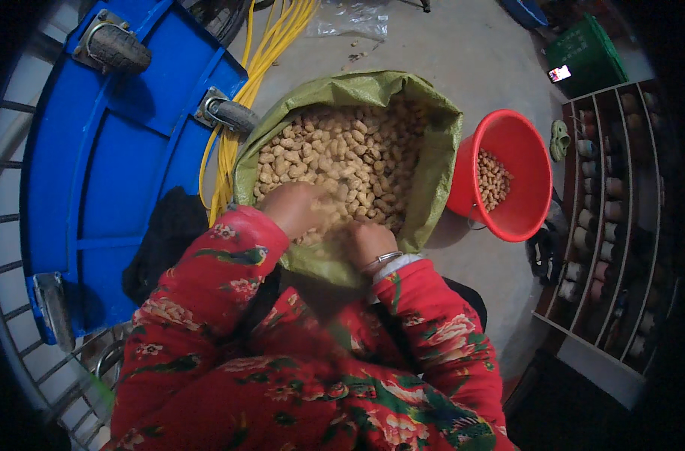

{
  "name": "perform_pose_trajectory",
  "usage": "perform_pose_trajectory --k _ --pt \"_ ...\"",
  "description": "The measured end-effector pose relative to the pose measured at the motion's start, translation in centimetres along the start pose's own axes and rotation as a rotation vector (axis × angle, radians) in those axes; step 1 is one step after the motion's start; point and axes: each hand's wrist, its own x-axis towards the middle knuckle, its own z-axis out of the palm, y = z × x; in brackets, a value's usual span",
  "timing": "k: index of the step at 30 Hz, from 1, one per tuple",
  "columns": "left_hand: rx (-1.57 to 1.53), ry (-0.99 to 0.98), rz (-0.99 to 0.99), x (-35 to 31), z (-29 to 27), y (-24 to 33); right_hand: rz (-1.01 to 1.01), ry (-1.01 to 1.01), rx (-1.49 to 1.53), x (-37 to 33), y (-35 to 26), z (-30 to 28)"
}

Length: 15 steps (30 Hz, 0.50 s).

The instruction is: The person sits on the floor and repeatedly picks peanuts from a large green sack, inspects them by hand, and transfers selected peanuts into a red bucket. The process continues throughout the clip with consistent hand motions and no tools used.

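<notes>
With both hands, left hand (301,208) and right hand (368,242), closed on peanuts (335,150) at frame centre, we should pinch each shell gently.

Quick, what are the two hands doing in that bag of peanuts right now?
Left hand: in the peanuts inside the green sack, blurred; grip cannot be told.
Right hand: at the sack's near edge; fingers hidden, cannot be told.
</notes>
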Motion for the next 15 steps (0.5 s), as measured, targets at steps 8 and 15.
perform_pose_trajectory --k 8,15 --pt "-0.667 0.017 -0.221 0.7 -1.5 1.4 0.301 -0.139 1.160 0.0 0.4 -3.5" --pt "-0.895 0.004 -0.221 0.2 -1.9 3.3 0.281 -0.175 1.892 -0.6 -0.1 -5.7"
